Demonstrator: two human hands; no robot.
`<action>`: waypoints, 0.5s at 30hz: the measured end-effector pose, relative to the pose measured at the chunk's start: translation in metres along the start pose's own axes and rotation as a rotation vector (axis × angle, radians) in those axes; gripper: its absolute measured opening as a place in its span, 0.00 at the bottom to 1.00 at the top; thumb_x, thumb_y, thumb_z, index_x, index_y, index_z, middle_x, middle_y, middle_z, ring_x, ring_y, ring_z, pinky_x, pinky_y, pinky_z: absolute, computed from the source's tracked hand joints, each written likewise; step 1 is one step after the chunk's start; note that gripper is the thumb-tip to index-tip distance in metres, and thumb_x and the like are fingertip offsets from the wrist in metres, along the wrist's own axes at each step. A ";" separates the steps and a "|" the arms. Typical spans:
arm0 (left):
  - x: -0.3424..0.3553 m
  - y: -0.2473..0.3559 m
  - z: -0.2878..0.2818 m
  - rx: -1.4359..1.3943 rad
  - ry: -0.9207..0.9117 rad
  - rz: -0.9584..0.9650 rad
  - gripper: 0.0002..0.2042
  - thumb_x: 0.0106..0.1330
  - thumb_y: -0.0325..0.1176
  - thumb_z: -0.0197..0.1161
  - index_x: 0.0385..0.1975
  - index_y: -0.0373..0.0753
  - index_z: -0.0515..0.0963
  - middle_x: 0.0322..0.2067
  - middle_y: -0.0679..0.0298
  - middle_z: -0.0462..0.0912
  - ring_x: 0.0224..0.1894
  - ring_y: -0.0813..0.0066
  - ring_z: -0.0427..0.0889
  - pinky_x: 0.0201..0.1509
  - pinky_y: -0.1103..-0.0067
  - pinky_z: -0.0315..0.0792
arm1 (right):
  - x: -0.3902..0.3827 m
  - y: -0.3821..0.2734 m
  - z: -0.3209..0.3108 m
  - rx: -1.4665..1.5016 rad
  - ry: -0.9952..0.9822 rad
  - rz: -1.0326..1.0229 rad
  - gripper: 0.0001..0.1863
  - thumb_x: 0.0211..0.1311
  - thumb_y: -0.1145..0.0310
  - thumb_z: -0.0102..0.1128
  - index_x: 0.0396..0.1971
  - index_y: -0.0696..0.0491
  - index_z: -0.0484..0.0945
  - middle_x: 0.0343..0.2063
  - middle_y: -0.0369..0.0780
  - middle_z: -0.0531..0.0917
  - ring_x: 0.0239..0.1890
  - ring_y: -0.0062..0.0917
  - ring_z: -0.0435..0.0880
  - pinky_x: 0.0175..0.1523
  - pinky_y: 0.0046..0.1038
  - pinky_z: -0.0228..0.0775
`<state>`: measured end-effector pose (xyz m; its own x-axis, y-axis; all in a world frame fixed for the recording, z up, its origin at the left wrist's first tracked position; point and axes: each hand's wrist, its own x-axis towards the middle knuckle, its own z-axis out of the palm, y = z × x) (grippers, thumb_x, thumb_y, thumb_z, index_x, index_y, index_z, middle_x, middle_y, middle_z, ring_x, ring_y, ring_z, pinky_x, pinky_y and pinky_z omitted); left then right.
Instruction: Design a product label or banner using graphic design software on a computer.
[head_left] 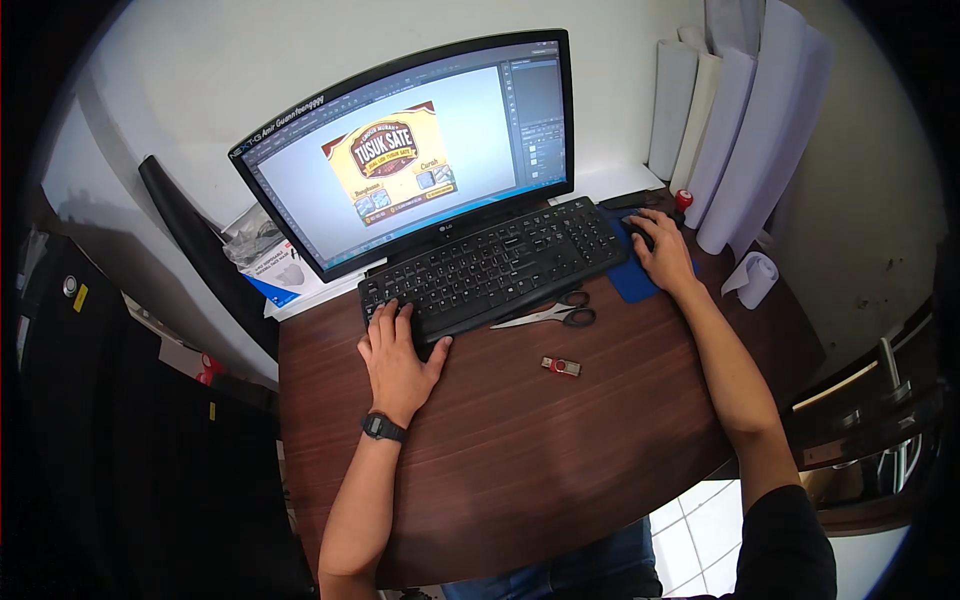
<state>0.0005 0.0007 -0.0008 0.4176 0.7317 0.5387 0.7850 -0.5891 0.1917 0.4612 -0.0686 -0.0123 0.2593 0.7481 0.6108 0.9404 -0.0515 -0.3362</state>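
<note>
Left hand [397,362] spreads over keyboard [490,262] corner, right hand [662,250] grips mouse [639,234], bare desk [500,455] nearer.

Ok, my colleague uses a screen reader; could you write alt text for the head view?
A person's left hand rests on a black keyboard and right hand on a mouse, before a monitor showing a poster. Scissors and a USB stick lie on the brown desk.
</note>
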 end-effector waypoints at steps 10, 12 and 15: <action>0.000 0.000 -0.001 -0.002 -0.006 0.003 0.36 0.61 0.48 0.75 0.64 0.34 0.72 0.67 0.51 0.70 0.72 0.51 0.63 0.71 0.57 0.56 | 0.000 -0.003 -0.002 0.002 0.018 -0.007 0.18 0.65 0.70 0.65 0.56 0.52 0.83 0.60 0.48 0.79 0.63 0.44 0.77 0.66 0.41 0.70; 0.000 0.000 -0.002 -0.001 -0.007 0.001 0.36 0.61 0.48 0.75 0.64 0.34 0.72 0.67 0.51 0.69 0.73 0.51 0.63 0.71 0.57 0.56 | 0.000 -0.004 -0.002 0.005 0.016 -0.001 0.18 0.65 0.70 0.64 0.55 0.52 0.83 0.60 0.47 0.79 0.63 0.44 0.77 0.67 0.41 0.70; 0.001 0.001 -0.002 0.002 -0.014 -0.007 0.36 0.61 0.49 0.75 0.64 0.34 0.72 0.67 0.51 0.69 0.73 0.51 0.62 0.72 0.57 0.55 | 0.000 -0.003 -0.002 -0.001 0.011 -0.002 0.18 0.65 0.70 0.64 0.55 0.52 0.83 0.60 0.46 0.79 0.63 0.43 0.77 0.67 0.41 0.70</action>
<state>0.0008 0.0002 0.0010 0.4185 0.7402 0.5263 0.7886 -0.5836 0.1937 0.4590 -0.0701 -0.0098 0.2597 0.7406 0.6197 0.9412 -0.0504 -0.3342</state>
